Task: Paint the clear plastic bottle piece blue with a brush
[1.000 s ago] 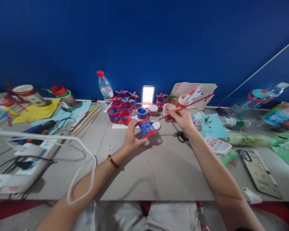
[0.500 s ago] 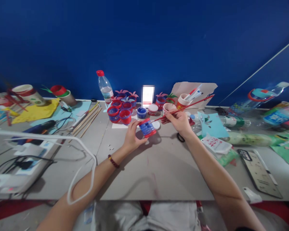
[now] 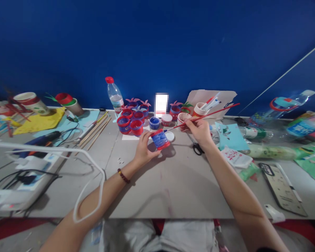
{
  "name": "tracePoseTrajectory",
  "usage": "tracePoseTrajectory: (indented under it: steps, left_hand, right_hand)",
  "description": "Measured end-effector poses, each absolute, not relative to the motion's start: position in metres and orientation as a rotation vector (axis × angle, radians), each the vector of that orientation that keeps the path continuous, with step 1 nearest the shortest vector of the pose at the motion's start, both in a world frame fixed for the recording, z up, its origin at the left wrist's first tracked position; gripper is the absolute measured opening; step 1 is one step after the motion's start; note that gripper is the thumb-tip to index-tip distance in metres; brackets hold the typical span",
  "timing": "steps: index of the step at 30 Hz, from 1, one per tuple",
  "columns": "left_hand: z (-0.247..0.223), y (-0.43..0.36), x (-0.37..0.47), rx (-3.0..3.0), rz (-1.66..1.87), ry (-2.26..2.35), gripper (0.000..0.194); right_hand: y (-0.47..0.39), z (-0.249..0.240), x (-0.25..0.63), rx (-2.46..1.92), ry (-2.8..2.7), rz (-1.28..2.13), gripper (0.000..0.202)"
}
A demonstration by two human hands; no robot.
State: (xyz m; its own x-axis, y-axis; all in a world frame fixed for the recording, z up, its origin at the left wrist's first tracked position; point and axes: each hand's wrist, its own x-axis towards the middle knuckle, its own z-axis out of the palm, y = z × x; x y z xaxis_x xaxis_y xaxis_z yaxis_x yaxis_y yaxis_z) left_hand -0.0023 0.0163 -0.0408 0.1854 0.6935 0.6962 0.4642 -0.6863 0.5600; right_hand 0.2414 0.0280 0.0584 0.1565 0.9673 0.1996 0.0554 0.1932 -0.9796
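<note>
My left hand (image 3: 144,149) grips a small cup (image 3: 160,139), tilted on its side, with red ends and a blue painted band. My right hand (image 3: 200,132) pinches a long red paintbrush (image 3: 212,112), whose dark tip points at the cup's upper edge; whether it touches cannot be made out. Behind the cup stand an open jar of blue paint (image 3: 154,122) and a white-topped jar (image 3: 167,119). A white lid (image 3: 169,136) lies just right of the cup. Several red and blue cups (image 3: 136,127) are grouped at the left.
A water bottle (image 3: 114,93) stands behind the cups. Wooden sticks (image 3: 94,132), a glue gun (image 3: 42,140) and a power strip (image 3: 39,182) lie at left. Scissors (image 3: 197,149), a phone (image 3: 282,189) and blue paper (image 3: 231,135) are at right. A white cable (image 3: 103,175) loops over my left forearm.
My right hand has shifted a little to the right, drawing the brush tip from the middle of the blue band to the cup's edge. The scissors show more. The left hand stays put.
</note>
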Motion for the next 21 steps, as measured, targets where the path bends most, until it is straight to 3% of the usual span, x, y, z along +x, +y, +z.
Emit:
tracePoseTrajectory:
  steps: [9, 21]
  left_hand:
    - [-0.042, 0.015, -0.002, 2.247, 1.487, 1.088, 0.077]
    - [-0.044, 0.015, -0.003, 2.286, 1.481, 1.129, 0.078]
  right_hand:
    - [0.019, 0.06, 0.226, -1.121, -1.238, 1.021, 0.055]
    - [0.021, 0.063, 0.236, -1.177, -1.254, 0.899, 0.052]
